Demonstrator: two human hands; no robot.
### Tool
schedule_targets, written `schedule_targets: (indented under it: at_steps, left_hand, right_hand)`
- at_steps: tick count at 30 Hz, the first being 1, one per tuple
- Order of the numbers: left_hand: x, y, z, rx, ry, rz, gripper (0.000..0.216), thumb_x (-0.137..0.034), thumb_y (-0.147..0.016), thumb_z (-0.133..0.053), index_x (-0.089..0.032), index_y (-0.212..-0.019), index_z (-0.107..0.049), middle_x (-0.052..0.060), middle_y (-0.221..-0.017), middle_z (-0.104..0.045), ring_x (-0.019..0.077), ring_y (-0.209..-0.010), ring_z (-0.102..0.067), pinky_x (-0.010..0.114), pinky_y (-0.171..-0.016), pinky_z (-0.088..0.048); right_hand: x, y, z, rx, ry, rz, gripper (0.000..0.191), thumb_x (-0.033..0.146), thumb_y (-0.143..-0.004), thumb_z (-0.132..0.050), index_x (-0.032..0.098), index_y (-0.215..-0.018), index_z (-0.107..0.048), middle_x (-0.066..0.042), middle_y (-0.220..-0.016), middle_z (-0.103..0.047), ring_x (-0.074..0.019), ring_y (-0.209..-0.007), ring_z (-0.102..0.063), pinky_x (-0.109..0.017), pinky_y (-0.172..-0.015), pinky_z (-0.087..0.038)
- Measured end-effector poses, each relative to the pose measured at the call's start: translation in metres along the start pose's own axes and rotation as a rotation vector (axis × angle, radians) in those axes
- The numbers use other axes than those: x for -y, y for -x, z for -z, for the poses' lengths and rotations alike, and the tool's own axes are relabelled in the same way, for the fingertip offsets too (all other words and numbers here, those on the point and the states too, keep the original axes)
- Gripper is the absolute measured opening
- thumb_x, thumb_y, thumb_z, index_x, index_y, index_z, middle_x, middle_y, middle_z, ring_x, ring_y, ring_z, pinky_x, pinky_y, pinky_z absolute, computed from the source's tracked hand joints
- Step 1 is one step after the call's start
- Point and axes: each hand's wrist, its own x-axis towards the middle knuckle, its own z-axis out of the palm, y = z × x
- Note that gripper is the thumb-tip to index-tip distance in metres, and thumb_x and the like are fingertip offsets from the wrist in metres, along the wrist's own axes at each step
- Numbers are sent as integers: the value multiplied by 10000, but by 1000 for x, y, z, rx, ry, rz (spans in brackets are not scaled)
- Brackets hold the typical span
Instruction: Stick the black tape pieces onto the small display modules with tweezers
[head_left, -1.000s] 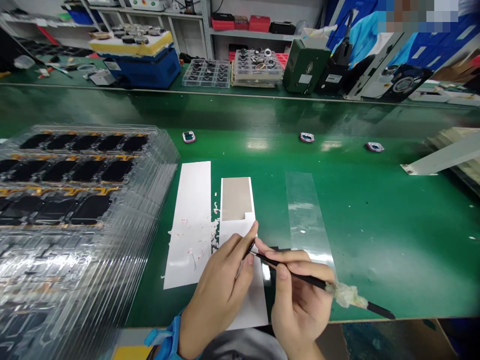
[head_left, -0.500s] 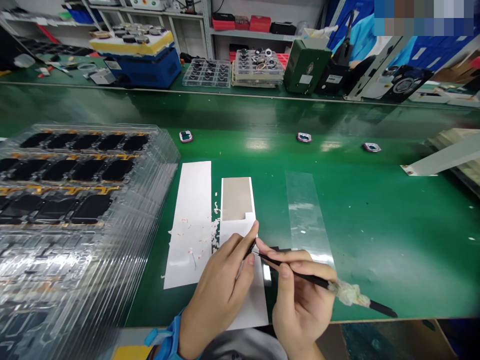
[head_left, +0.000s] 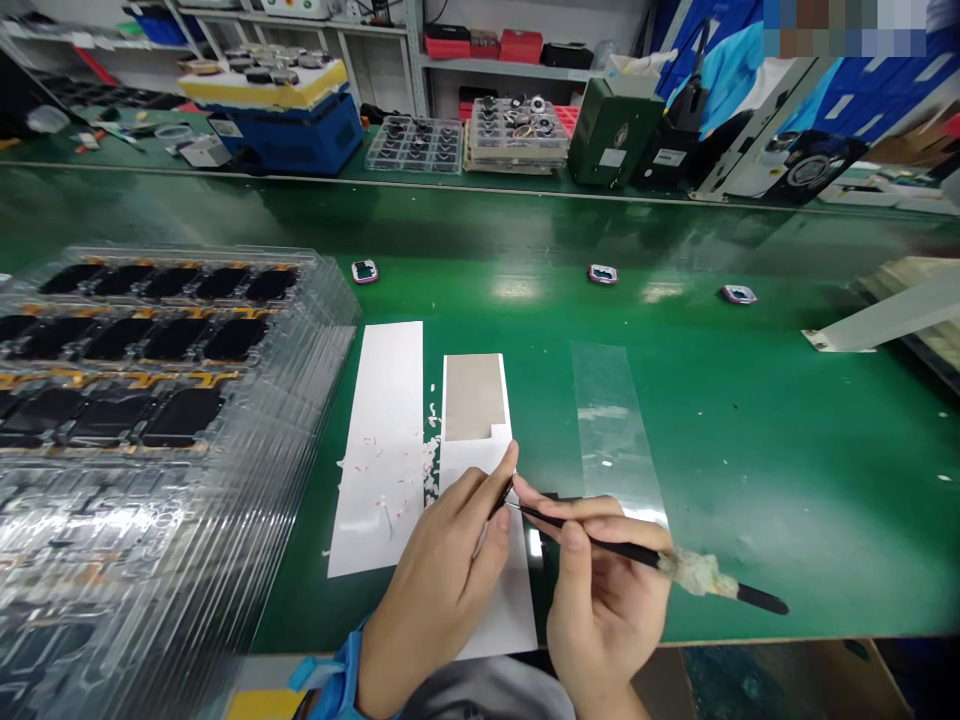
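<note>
Head view: right hand [head_left: 600, 600] pinches slim black tweezers [head_left: 600, 541] mid-shaft, tips at left hand [head_left: 435, 590], fingers closed, held item too small to tell. Tan film [head_left: 472, 397] flat on white liner [head_left: 480, 460], on green surface [head_left: 787, 480]. Film looks thin, flimsy: lift by edge with tips.

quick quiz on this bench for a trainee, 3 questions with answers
1. Which hand holds the black tweezers?
2. True or false: the tan sheet lies on the clear film strip.
3. What sits in the stacked clear trays?
A) black panels with orange strips
B) red boxes
C) white sheets

Key:
1. The right hand
2. False, it lies on a white strip
3. A
</note>
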Motion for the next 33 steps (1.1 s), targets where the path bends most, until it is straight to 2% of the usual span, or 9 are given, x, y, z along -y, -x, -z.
schedule_targets:
  at_steps: [10, 22, 26, 30, 33]
  left_hand:
    - [-1, 1, 1, -7, 2, -8, 534, -204, -1025, -322, -339, -1538, -263, 63, -1166, -574, 225, -1052, -559, 385, -908, -466]
    - [-4, 1, 2, 8, 4, 18, 529, -216, -1026, -312, -315, -1543, -260, 80, -1162, -565, 235, -1042, -553, 396, -893, -468]
    - [-4, 1, 3, -1, -15, 12, 501, -255, -1036, -332, -299, -1534, -293, 68, -1080, -581, 222, -975, -573, 366, -838, -482]
    - [0, -1, 1, -48, -78, -31, 472, -210, -1025, -347, -278, -1489, -400, 32, -903, -582, 183, -801, -577, 302, -711, -482]
    - [2, -2, 0, -92, -116, -66, 478, -179, -1001, -381, -278, -1465, -441, 11, -832, -571, 158, -690, -545, 275, -657, -477]
  right_hand:
    - [3, -3, -1, 28, 68, 70, 222, 7, -936, -469, 219, -999, -490, -30, -948, -677, -191, -982, -728, -401, -820, -665]
    - [3, -4, -3, 37, 93, 67, 226, 6, -935, -472, 225, -992, -488, -22, -930, -666, -181, -973, -726, -417, -849, -658]
    - [3, -2, -1, 34, 75, 40, 217, 16, -940, -470, 226, -993, -493, -24, -933, -667, -191, -981, -725, -412, -836, -658]
    - [3, -1, 1, 3, 38, 6, 201, 41, -957, -450, 232, -1007, -485, -39, -955, -676, -201, -966, -731, -396, -763, -671]
    - [4, -1, 0, 9, 46, 14, 201, 42, -955, -456, 236, -1001, -484, -37, -948, -681, -194, -964, -731, -394, -776, -670]
